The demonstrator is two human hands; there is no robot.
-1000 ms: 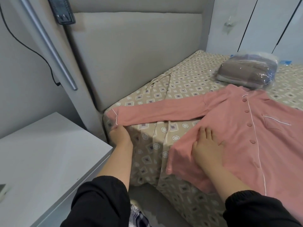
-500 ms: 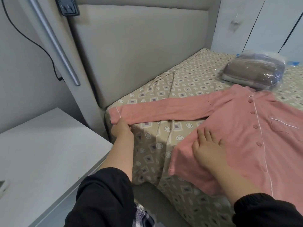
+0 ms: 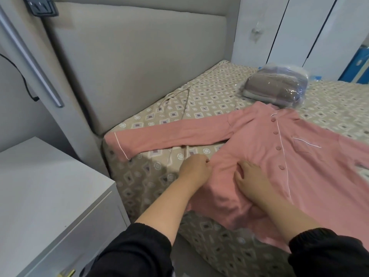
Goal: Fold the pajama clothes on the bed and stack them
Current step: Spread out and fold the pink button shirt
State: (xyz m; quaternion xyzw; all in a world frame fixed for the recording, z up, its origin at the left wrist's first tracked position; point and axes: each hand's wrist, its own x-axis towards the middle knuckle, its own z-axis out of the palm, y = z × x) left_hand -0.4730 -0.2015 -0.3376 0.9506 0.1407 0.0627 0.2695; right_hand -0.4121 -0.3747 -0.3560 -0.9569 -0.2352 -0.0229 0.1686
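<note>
A pink button-front pajama shirt (image 3: 311, 166) with white piping lies face up across the patterned bed (image 3: 209, 92). Its left sleeve (image 3: 171, 138) stretches flat toward the bed's corner, the cuff at the edge. My left hand (image 3: 194, 168) pinches the shirt's side edge just below the sleeve, fingers curled. My right hand (image 3: 250, 176) rests on the shirt's lower body beside it, fingers spread and pressing the fabric, which bunches between the two hands. The shirt's hem hangs over the bed's near edge.
A plastic-wrapped bundle of folded grey-brown fabric (image 3: 277, 86) sits on the bed behind the shirt's collar. A white nightstand (image 3: 46, 196) stands left of the bed. A padded headboard (image 3: 139, 56) rises behind, with white wardrobe doors (image 3: 299, 31) at the far right.
My left hand let go of the sleeve cuff and moved right to the shirt's side edge, next to my right hand. The sleeve stays stretched flat.
</note>
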